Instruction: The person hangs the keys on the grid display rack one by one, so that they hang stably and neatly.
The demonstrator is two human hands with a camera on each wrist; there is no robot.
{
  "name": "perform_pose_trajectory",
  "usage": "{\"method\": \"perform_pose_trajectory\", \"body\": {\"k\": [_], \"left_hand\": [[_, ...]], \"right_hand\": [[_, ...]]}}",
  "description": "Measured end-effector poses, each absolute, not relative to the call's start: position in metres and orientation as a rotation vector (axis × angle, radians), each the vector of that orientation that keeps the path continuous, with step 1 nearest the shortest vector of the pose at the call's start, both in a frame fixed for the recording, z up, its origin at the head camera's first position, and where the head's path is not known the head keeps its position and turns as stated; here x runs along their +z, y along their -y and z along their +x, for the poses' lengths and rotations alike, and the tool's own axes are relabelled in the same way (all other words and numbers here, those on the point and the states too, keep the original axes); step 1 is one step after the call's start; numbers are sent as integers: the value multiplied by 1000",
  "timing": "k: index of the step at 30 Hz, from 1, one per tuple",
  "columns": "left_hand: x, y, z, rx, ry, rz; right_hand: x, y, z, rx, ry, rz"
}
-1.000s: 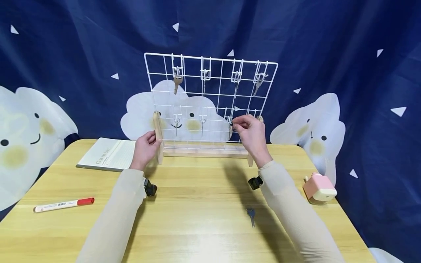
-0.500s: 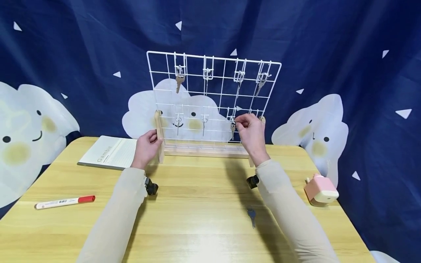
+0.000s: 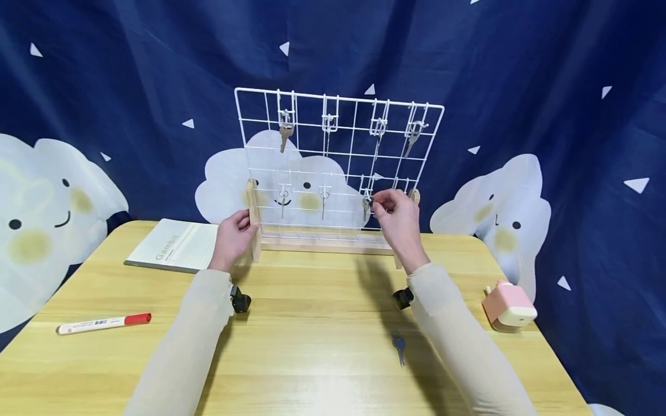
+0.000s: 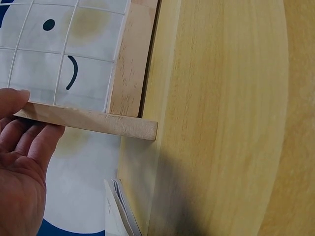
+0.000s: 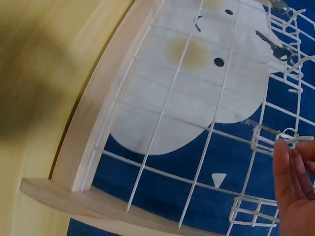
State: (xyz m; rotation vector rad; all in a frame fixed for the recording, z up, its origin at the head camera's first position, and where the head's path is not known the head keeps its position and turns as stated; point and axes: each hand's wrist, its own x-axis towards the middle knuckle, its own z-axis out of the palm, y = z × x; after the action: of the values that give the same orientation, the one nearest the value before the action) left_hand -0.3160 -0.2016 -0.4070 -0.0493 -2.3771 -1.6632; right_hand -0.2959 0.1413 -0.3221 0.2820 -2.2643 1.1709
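7 keys hang on wire grid rack (image 3: 338, 162); right hand (image 3: 396, 218) pinches lower-row key (image 3: 366, 203) at hook. Left hand (image 3: 232, 238) grips rack's left post (image 3: 254, 219). Blue key (image 3: 399, 345) left on table (image 3: 312, 335), 1 far-right hook free.

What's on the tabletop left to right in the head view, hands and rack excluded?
Red-capped marker → notebook → blue-headed key → pink device.
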Motion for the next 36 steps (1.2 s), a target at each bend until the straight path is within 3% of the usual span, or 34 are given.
{"method": "perform_pose_trajectory", "body": {"k": [20,30,36], "left_hand": [[-409,204,-316,-1687,2342,-75],[-407,204,-316,-1691,2361,-39],[-407,202,-316,-1673,2366,-42]], "right_hand": [[-338,-169,-234,1166,2541,428],[-361,-189,-212,1029,2886,847],[-373,-203,-197,989,2987,957]]}}
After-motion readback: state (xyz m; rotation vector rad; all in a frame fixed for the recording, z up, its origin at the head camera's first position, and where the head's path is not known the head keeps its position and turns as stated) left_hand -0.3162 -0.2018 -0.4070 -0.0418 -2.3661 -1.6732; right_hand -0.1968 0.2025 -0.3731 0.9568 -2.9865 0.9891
